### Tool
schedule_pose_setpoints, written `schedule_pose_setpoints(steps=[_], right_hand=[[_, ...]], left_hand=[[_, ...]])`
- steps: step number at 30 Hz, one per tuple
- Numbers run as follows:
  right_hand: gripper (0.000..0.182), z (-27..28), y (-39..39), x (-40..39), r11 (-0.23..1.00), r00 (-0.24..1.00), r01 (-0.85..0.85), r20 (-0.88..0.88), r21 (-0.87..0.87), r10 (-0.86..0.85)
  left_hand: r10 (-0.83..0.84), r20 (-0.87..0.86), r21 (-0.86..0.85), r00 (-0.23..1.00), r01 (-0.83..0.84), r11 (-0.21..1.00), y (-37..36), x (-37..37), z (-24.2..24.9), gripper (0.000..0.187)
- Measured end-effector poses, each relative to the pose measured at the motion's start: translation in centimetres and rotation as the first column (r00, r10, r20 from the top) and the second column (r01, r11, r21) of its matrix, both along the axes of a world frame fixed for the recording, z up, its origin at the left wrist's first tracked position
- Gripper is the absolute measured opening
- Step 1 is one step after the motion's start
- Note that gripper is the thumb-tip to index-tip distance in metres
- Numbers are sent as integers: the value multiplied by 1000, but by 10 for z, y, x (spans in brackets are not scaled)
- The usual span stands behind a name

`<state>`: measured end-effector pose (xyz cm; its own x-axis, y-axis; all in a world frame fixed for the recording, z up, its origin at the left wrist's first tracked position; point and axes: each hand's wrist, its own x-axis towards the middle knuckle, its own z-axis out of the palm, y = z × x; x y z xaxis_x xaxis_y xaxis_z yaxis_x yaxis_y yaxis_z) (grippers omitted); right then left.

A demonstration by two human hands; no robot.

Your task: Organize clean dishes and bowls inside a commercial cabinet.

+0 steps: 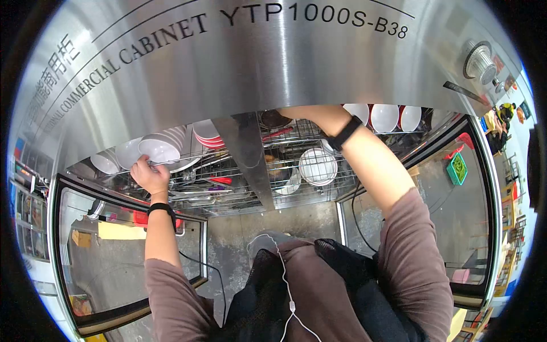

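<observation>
My left hand (151,175) is at the front edge of the upper wire shelf (199,161) inside the steel cabinet. Its fingers are curled round the edge, right beside a row of stacked white bowls (159,149). My right hand (292,112) reaches into the right-hand compartment, its fingers mostly hidden behind the cabinet's top panel. Close to those fingers is a dark brown round item (274,119), partly covered by the panel. A red-handled utensil (277,134) lies just below it on the shelf. White bowls with red outsides (384,118) stand to the right of my forearm.
A steel divider (242,151) splits the cabinet. White plates (318,167) stand on the lower right rack; utensils, one with a red handle (221,180), lie lower left. Glass doors hang open at left (131,256) and right (450,222). Beyond, a green basket (457,169) holds green vegetables.
</observation>
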<state>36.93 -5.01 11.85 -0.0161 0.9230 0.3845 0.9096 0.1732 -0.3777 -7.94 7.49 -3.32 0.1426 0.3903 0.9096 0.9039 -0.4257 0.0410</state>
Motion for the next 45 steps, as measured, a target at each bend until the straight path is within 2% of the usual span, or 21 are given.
schedule_pose_setpoints(steps=[2,6,12,15,18,19,22,28,30,32,34,37,45], right_hand=[[26,-1,6,-3,997,999,-3,-37,72,5],[25,1,9,-6,945,999,-33,8,324,32],[24,9,-3,-8,887,997,-67,75,457,37],[24,11,-13,-8,898,992,-71,125,434,18],[24,-4,-33,-1,944,979,-46,203,327,-22],[24,-10,-46,7,940,913,-61,399,335,-82],[24,-10,-101,19,917,971,-122,238,379,31],[25,-42,-183,73,846,927,134,236,516,-290],[22,-40,-199,91,836,862,268,268,478,-430],[20,-37,-205,106,839,827,343,289,422,-483],[18,-37,-204,118,846,817,346,312,407,-484],[17,-42,-196,132,851,823,333,315,406,-473],[13,-50,-180,144,873,869,420,167,247,-465]], left_hand=[[-8,5,-14,1000,8,1000,-2,1,2,34],[-22,1,22,1000,22,1000,0,0,2,34],[-23,-13,-3,1000,23,1000,-1,-1,2,35],[-32,-20,-4,999,32,999,1,-3,0,36],[-28,-23,24,999,28,999,3,-3,-2,35],[-33,-14,13,999,34,999,2,-3,-1,35],[-23,-52,32,998,25,999,4,-4,-1,36],[-3,-9,7,1000,3,1000,7,-2,-5,35],[-2,-4,5,1000,2,1000,2,0,-1,35],[-5,1,23,1000,5,1000,0,3,1,35],[7,10,6,1000,-7,1000,-2,4,1,35],[40,15,-100,999,-39,994,-2,-2,-3,38],[20,21,-85,1000,-18,996,-4,0,1,37]])
